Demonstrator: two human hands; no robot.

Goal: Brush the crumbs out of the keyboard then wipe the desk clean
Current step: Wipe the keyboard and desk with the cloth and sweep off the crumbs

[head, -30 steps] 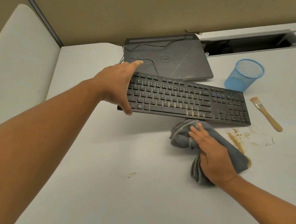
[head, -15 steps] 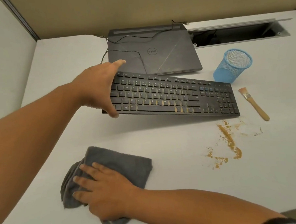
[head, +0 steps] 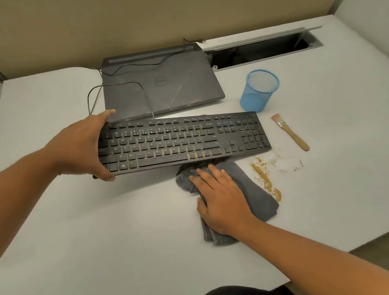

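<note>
Left grip (head: 79, 147) on keyboard (head: 181, 141) left end

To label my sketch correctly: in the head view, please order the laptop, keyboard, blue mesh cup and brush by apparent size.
1. keyboard and laptop: they look alike in size, so I do not rank them.
2. blue mesh cup
3. brush

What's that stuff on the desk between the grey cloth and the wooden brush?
Brown crumbs lie there, a streak beside the cloth and specks nearer the brush, in the head view.
</note>
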